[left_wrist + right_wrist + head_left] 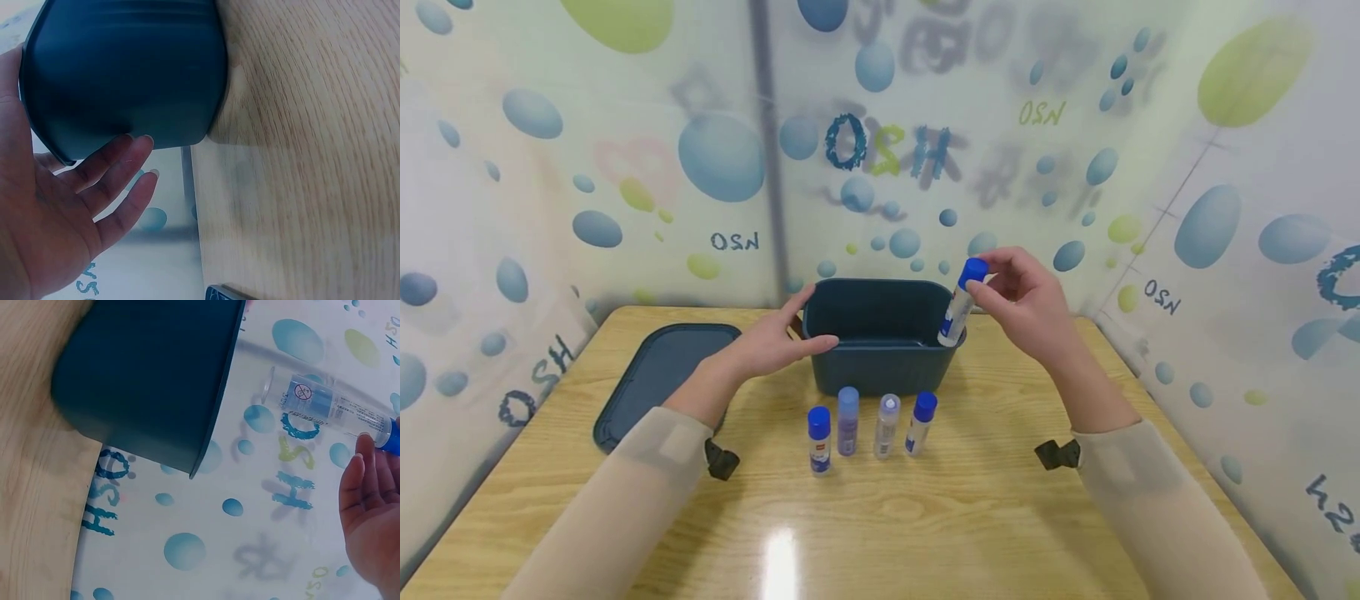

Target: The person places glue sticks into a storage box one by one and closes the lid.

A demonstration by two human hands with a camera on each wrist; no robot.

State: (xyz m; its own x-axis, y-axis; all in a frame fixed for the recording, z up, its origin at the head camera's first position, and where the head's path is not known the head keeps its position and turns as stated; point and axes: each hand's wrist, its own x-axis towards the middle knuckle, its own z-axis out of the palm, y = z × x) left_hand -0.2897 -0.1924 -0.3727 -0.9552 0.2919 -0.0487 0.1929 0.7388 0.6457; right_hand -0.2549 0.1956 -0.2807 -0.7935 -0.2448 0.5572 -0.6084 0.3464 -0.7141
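Observation:
A dark blue-green plastic bin [883, 371] stands open-topped at the back of the table. At its left end my left hand [775, 337] is spread, the thumb lying over the front rim; in the left wrist view extended fingertips [140, 150] touch the bin's outer wall. My right hand [1026, 304] pinches a glue stick [957, 312] by its blue cap, tilted over the bin's right end, its clear base lowest. In front of the bin stand two blue-capped glue sticks [820, 450], a lighter blue tube [847, 425] and a clear tube [887, 429] with a whitish top.
A dark lid or shallow tray [662, 375] lies on the wooden table [925, 533] at left, partly under my left forearm. Printed curtains [865, 217] with blue and green spots enclose the table at the back and sides.

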